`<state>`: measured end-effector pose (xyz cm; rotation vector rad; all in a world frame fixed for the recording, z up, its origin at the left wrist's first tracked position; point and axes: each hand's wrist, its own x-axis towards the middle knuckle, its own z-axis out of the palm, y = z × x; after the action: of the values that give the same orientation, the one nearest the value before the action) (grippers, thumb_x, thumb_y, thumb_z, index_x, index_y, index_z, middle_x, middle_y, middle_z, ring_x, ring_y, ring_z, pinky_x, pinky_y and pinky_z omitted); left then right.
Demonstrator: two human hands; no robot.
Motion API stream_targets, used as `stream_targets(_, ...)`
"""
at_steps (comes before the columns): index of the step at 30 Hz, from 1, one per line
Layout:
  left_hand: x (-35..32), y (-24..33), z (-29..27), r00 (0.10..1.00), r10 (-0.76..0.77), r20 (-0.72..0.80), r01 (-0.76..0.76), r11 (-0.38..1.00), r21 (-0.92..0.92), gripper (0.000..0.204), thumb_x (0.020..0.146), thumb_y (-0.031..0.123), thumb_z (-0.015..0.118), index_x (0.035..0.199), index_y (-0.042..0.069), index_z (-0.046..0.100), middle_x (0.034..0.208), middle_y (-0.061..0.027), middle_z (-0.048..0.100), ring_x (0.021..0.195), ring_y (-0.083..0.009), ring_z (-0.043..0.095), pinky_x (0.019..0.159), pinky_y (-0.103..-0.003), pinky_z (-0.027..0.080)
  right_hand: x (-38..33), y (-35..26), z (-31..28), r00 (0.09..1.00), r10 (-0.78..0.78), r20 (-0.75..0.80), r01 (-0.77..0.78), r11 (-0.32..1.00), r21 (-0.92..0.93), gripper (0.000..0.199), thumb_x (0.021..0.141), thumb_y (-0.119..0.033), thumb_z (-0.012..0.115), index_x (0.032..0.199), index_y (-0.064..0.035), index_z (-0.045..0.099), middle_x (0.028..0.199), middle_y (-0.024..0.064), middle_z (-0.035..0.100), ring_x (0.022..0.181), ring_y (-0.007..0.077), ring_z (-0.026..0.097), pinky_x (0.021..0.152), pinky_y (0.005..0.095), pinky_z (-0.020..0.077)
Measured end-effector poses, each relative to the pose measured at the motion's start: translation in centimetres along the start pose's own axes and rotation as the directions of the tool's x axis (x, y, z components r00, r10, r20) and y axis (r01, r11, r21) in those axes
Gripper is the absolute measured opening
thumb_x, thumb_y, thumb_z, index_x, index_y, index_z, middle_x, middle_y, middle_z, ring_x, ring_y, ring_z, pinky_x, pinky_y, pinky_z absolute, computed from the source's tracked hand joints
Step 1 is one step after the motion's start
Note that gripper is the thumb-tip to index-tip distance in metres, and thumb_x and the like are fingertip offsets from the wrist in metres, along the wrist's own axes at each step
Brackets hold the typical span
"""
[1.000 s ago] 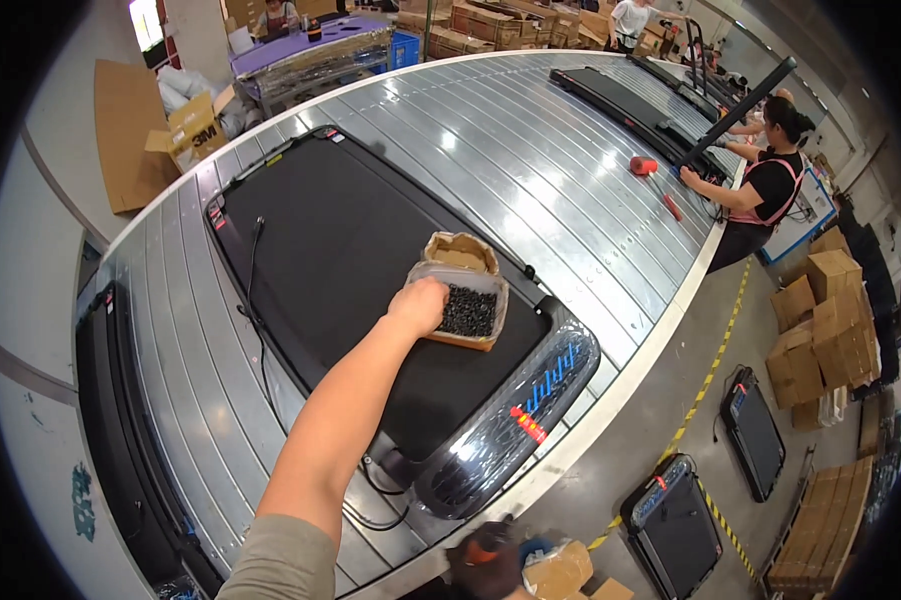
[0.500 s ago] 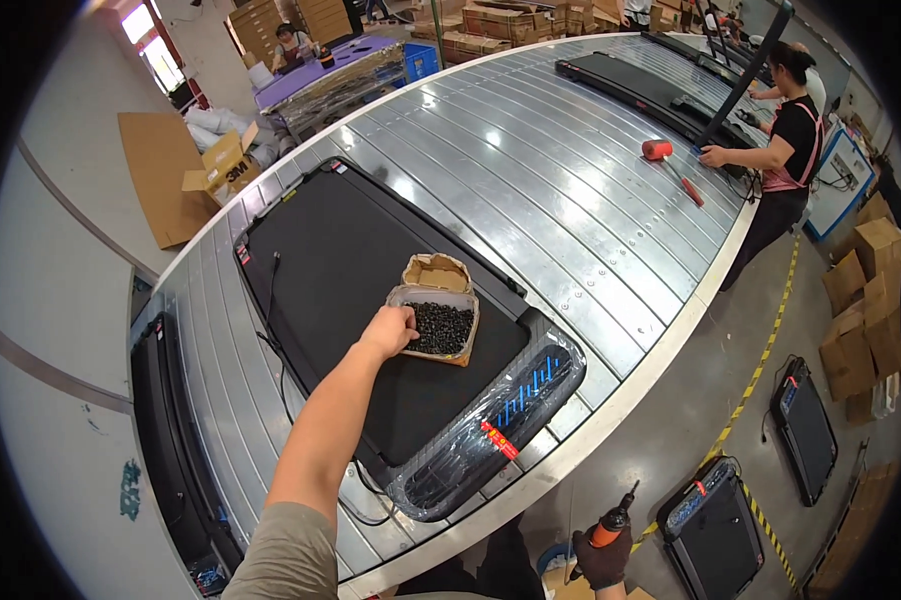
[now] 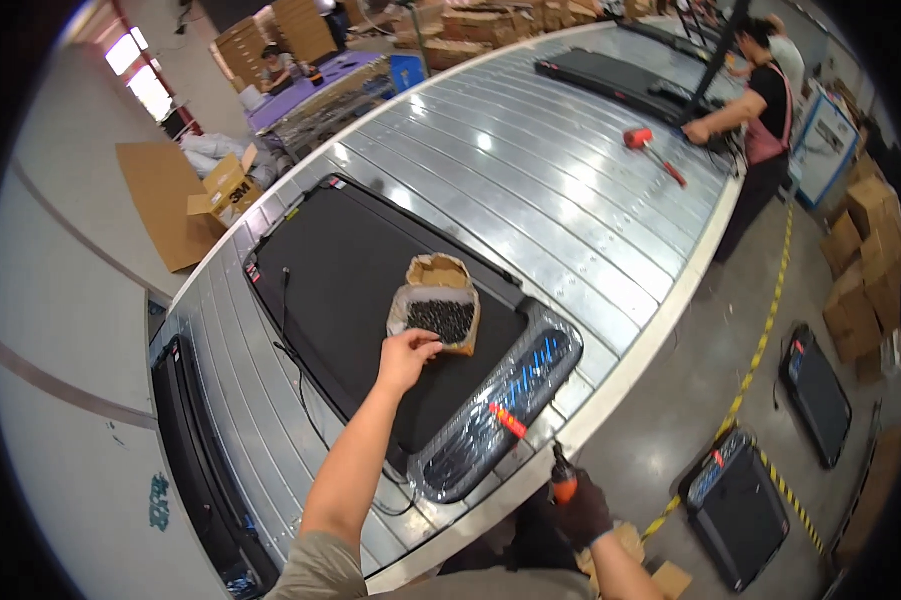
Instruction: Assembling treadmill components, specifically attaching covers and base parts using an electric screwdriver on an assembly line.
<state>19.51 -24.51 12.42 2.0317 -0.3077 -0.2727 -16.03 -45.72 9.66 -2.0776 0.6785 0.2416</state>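
My bare left hand (image 3: 408, 360) is at the near edge of an open cardboard box (image 3: 469, 345) with a plastic liner. Its thumb and fingers are pinched together, and whatever they hold is too small to make out. Many small black screws (image 3: 440, 317) fill the box. The box rests on the belt of a flat black treadmill (image 3: 340, 260), whose end cover (image 3: 500, 410) is wrapped in clear film and bears a red tag. Beyond the table's near edge, my gloved right hand (image 3: 582, 512) grips an orange and black power screwdriver (image 3: 564, 482), its tip pointing up toward the table.
A red mallet (image 3: 638, 139) lies on the slatted metal table (image 3: 530, 200). Far right, a co-worker (image 3: 765, 110) stands by another treadmill (image 3: 610, 80). Black cables (image 3: 300, 385) trail beside the nearer treadmill. More treadmills (image 3: 738, 515) stand on the floor at right, near cartons (image 3: 860, 240).
My left hand has drawn back from among the screws to the box's near edge. My right hand has raised the power screwdriver toward the table edge. The view has shifted slightly.
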Motion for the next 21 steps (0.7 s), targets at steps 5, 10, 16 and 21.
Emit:
stream_targets(5,-13.4,0.0,2.6,0.853,-0.332,0.402,0.516,0.428,-0.742,0.018,0.1,0.015,0.066,0.107,-0.002,0.067,0.105,-0.0154,0.074,0.081,-0.0145,0.068,0.068,-0.025,0.055,0.0,-7.1,-0.5,0.958,-0.197,0.207,0.233,0.957,-0.17,0.068,0.079,-0.049,0.073,0.129,-0.0069,0.052,0.094,0.0228,0.072,0.093,0.0426,0.07,0.08,0.0521,0.0557)
stream_targets(10,-17.6,0.2,3.7,0.833,-0.359,0.42,0.527,0.286,-0.8,0.014,0.1,0.015,0.066,0.104,0.001,0.068,0.105,-0.0154,0.073,0.083,-0.0157,0.069,0.072,-0.027,0.056,-1.0,-8.0,-1.0,0.933,-0.228,0.278,0.292,0.931,-0.219,0.065,0.078,-0.045,0.074,0.13,-0.0109,0.053,0.094,0.0214,0.072,0.089,0.0417,0.071,0.079,0.0513,0.0554)
stream_targets(16,-18.8,0.5,3.6,0.826,-0.321,0.464,0.558,0.345,-0.754,0.011,0.099,0.013,0.066,0.101,0.002,0.067,0.107,-0.0165,0.073,0.087,-0.0187,0.071,0.079,-0.029,0.059,-2.4,-6.7,-0.8,0.927,-0.285,0.245,0.344,0.905,-0.248,0.06,0.081,-0.049,0.073,0.124,-0.0103,0.056,0.091,0.0211,0.071,0.088,0.0413,0.07,0.076,0.0526,0.0546)
stream_targets(21,-18.8,0.2,2.9,0.826,-0.274,0.492,0.563,0.449,-0.694,0.01,0.098,0.011,0.067,0.101,0.001,0.067,0.107,-0.0182,0.073,0.089,-0.021,0.072,0.08,-0.03,0.06,-2.8,-6.8,-1.2,0.916,-0.311,0.251,0.367,0.904,-0.218,0.056,0.081,-0.045,0.074,0.12,-0.0103,0.057,0.091,0.0207,0.071,0.088,0.0417,0.07,0.077,0.0525,0.0544)
